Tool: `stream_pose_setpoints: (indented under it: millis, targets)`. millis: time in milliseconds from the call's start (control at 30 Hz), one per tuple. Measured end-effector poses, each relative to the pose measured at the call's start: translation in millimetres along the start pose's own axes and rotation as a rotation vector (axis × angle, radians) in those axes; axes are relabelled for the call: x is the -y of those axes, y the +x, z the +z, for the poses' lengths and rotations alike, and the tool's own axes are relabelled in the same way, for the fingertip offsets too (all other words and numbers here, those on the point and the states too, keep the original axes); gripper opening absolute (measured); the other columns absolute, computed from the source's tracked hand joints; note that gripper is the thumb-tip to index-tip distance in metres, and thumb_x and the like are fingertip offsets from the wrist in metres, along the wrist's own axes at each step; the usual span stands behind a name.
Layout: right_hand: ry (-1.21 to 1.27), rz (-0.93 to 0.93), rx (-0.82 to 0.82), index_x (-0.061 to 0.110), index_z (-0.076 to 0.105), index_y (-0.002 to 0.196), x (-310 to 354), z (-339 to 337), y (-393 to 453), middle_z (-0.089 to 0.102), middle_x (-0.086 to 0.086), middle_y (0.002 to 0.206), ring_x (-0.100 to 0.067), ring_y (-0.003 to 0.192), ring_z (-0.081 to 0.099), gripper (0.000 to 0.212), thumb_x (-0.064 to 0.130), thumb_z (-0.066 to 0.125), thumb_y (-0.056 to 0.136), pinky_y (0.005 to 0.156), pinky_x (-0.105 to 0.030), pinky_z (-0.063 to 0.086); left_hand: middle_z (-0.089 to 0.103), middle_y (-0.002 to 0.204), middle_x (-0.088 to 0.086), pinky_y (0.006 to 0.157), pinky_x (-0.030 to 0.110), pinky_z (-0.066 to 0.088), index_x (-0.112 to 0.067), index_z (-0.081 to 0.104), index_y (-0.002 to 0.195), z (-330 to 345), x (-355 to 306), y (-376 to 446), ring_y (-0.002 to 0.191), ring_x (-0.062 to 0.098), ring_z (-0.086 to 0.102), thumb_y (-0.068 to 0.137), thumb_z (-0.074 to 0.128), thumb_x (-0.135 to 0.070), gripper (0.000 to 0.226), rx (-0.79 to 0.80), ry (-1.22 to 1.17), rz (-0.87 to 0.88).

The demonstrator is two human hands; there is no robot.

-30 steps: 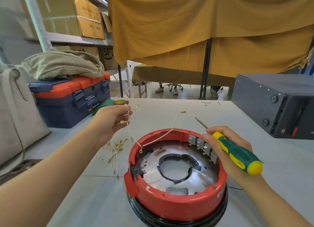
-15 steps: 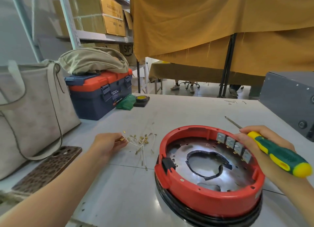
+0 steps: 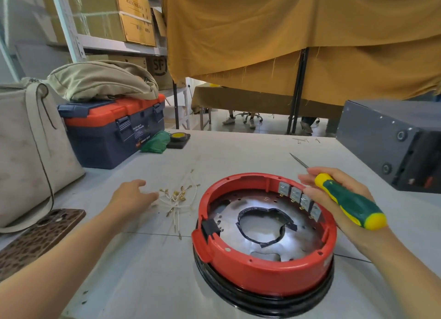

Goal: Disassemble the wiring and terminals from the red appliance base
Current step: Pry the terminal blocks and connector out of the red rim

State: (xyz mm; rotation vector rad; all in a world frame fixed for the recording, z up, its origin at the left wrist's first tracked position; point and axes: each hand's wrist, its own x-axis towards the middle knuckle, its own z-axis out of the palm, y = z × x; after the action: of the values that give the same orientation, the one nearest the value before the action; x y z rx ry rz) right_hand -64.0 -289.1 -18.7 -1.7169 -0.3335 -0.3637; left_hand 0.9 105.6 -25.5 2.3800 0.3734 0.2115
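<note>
The red appliance base point(image 3: 248, 268) stands on the grey table, open side up, with a metal plate and a black ring inside. Several grey terminal blocks point(image 3: 299, 198) line its far right inner wall. A loose pile of white wires with brass terminals point(image 3: 177, 197) lies on the table left of the base. My left hand point(image 3: 130, 194) hovers just left of that pile, fingers relaxed and holding nothing. My right hand point(image 3: 334, 194) grips a green and yellow screwdriver point(image 3: 350, 202) over the base's right rim, fingertips touching the terminal blocks.
A blue and orange toolbox point(image 3: 112, 130) with a khaki bag on top stands at the back left, a beige tote point(image 3: 26, 147) and a phone in a patterned case point(image 3: 35, 240) nearer left. A dark grey metal box point(image 3: 391, 142) sits at the right.
My left hand carried the pulled wire away from the base, laid it on the pile and let go. The view shifted left then back. My right hand stayed at the terminal blocks.
</note>
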Motion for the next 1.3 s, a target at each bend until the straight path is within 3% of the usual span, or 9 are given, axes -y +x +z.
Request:
stream_pose_setpoints:
  millis: [133, 267, 433, 533, 733, 867, 1033, 1200, 1300]
  targets:
    - [0.189, -0.037, -0.029, 0.015, 0.059, 0.121, 5.5, -6.9, 4.1, 0.067, -0.002, 0.122, -0.024, 0.102, 0.069, 0.039, 0.009, 0.062, 0.082, 0.080, -0.026, 0.057, 0.040, 0.142, 0.007, 0.100, 0.036, 0.038, -0.017, 0.051, 0.131, 5.2, -31.1, -19.3, 0.127, 0.025, 0.042, 0.086, 0.065, -0.029, 0.048, -0.024, 0.055, 0.246]
    - [0.457, 0.185, -0.016, 0.011, 0.053, 0.129, 18.5, -19.4, 5.9, 0.064, 0.001, 0.127, -0.028, 0.101, 0.069, 0.043, 0.005, 0.049, 0.087, 0.070, -0.027, 0.058, 0.039, 0.142, -0.002, 0.107, 0.039, 0.036, -0.024, 0.054, 0.126, 11.6, -79.1, -57.3, 0.124, 0.018, 0.044, 0.087, 0.062, -0.032, 0.041, 0.022, 0.054, 0.517]
    - [0.518, 0.307, -0.098, 0.008, 0.061, 0.120, 33.2, -25.6, 5.6, 0.069, -0.007, 0.117, -0.015, 0.070, 0.067, 0.034, 0.008, 0.040, 0.094, 0.055, -0.023, 0.054, 0.051, 0.120, -0.019, 0.089, 0.002, 0.032, -0.030, 0.060, 0.116, 24.7, -120.1, -110.6, 0.104, -0.003, 0.047, 0.086, 0.059, -0.042, 0.032, 0.162, 0.067, 0.848]
    - [0.322, 0.345, -0.149, 0.011, 0.062, 0.115, 38.8, -30.6, 4.7, 0.072, -0.007, 0.109, -0.013, 0.058, 0.059, 0.026, 0.007, 0.045, 0.096, 0.048, -0.023, 0.049, 0.057, 0.111, -0.018, 0.082, 0.000, 0.033, -0.028, 0.064, 0.109, 36.9, -134.3, -130.6, 0.098, -0.006, 0.050, 0.085, 0.057, -0.044, 0.030, 0.258, 0.080, 0.961]
    - [-0.143, 0.403, -0.151, 0.019, 0.060, 0.099, 34.6, -34.8, -18.2, 0.072, -0.002, 0.098, -0.010, 0.057, 0.062, 0.015, 0.008, 0.052, 0.094, 0.058, -0.026, 0.051, 0.055, 0.118, -0.014, 0.086, 0.010, 0.035, -0.026, 0.058, 0.121, 56.3, -151.8, -124.1, 0.103, 0.000, 0.048, 0.086, 0.058, -0.047, 0.040, 0.357, 0.170, 0.987]
    - [-0.032, 0.408, -0.218, 0.015, 0.069, 0.091, 36.9, -35.2, -29.0, 0.073, -0.008, 0.097, -0.014, 0.061, 0.065, 0.029, 0.006, 0.043, 0.093, 0.055, -0.026, 0.052, 0.049, 0.130, -0.014, 0.089, 0.008, 0.030, -0.033, 0.051, 0.129, 77.2, -165.1, -127.5, 0.116, 0.002, 0.043, 0.082, 0.056, -0.058, 0.053, 0.488, 0.160, 0.994]
    - [0.207, 0.420, -0.243, 0.007, 0.070, 0.099, 39.1, -37.2, -34.0, 0.073, -0.013, 0.099, -0.020, 0.069, 0.071, 0.033, 0.003, 0.038, 0.093, 0.054, -0.024, 0.055, 0.019, 0.155, -0.006, 0.113, 0.040, 0.020, -0.037, 0.030, 0.143, 96.6, -178.3, -124.4, 0.142, 0.019, 0.016, 0.076, 0.049, -0.074, 0.079, 0.533, 0.300, 0.904]
    - [0.132, 0.480, -0.218, 0.006, 0.058, 0.109, 29.1, -38.5, -34.7, 0.068, -0.015, 0.103, -0.016, 0.063, 0.071, 0.019, -0.001, 0.049, 0.094, 0.053, -0.024, 0.056, 0.014, 0.157, -0.007, 0.116, 0.042, 0.013, -0.037, 0.024, 0.147, 101.2, -174.2, -125.7, 0.144, 0.018, 0.010, 0.065, 0.037, -0.082, 0.094, 0.600, 0.318, 0.870]
    - [-0.195, 0.491, -0.186, 0.013, 0.058, 0.101, 17.1, -39.0, -34.1, 0.070, -0.010, 0.096, -0.016, 0.071, 0.069, 0.016, 0.003, 0.061, 0.089, 0.067, -0.028, 0.056, 0.012, 0.158, -0.009, 0.115, 0.040, 0.011, -0.039, 0.023, 0.146, 101.1, -172.3, -126.5, 0.144, 0.015, 0.008, 0.065, 0.037, -0.081, 0.092, 0.596, 0.296, 0.869]
